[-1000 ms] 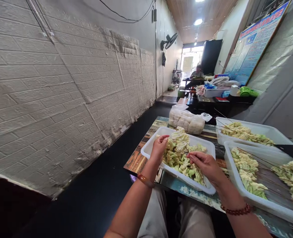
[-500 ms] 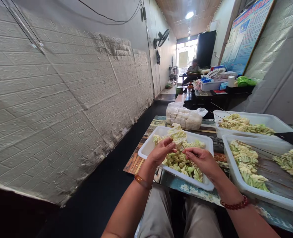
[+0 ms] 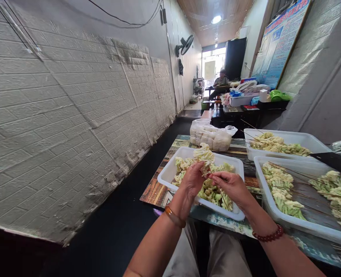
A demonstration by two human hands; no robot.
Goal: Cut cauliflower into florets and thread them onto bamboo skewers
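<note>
My left hand (image 3: 192,180) pinches a cauliflower floret (image 3: 206,166) over a white tray (image 3: 170,174) full of loose cauliflower pieces. My right hand (image 3: 230,185) is closed on a thin bamboo skewer (image 3: 222,194), its tip meeting the floret between the two hands. Both hands hover just above the tray, close together.
Two more white trays (image 3: 276,213) (image 3: 291,135) to the right hold skewered cauliflower. A clear bag of white food (image 3: 209,137) lies behind the near tray. A brick-pattern wall (image 3: 72,115) runs along the left. Far back, a person (image 3: 220,79) sits at a cluttered table.
My left hand picked a floret out of the tray and brought it to the right hand's skewer. The camera view drifted slightly left.
</note>
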